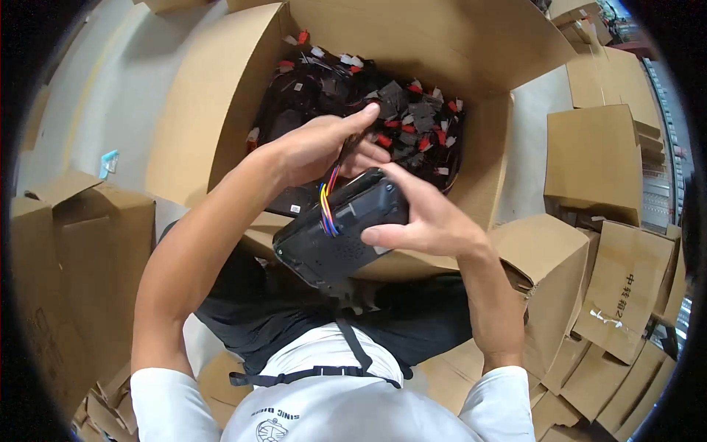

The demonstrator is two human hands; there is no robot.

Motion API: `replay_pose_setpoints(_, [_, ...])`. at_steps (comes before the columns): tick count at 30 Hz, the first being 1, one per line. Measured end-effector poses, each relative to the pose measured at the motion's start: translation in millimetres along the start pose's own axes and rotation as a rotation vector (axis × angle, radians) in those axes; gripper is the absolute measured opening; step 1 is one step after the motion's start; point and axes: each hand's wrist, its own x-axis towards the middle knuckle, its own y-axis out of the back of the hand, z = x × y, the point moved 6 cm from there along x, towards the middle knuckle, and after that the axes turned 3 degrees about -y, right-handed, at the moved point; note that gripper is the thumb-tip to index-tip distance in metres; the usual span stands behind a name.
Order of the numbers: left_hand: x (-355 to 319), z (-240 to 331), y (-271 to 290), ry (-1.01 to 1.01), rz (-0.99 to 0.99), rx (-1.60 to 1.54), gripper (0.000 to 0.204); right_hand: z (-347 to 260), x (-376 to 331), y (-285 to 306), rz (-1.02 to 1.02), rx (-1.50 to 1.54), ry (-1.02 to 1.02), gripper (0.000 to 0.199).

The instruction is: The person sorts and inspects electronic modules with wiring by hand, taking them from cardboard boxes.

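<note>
My right hand (431,221) grips one end of a black plastic electronic unit (346,234), thumb on its face and fingers behind. The unit is tilted above my lap; small holes and corner screws show on the side facing me. A bundle of coloured wires (326,206), yellow, red and blue among them, comes off the unit and continues as a dark cable up to my left hand (331,144). That hand is curled around the cable, with its thumb pointing out to the right. Its palm and part of its fingers are hidden.
In front of me a big open cardboard box (508,147) holds many black units (294,88) with red and white connectors. Cardboard boxes (589,158) are stacked on the right, and more cardboard (96,250) stands on the left. A light blue item (109,162) lies on the floor.
</note>
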Motion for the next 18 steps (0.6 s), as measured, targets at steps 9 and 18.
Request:
replay_pose_setpoints(9, [-10,39,12,-0.430,0.180,0.662,0.076,102,22,6,0.259,0.619,-0.474,0.040])
replay_pose_setpoints(18, [-23,56,14,-0.675,0.296,0.681,0.060,228,2,-2,0.062,0.446,-0.939,0.067])
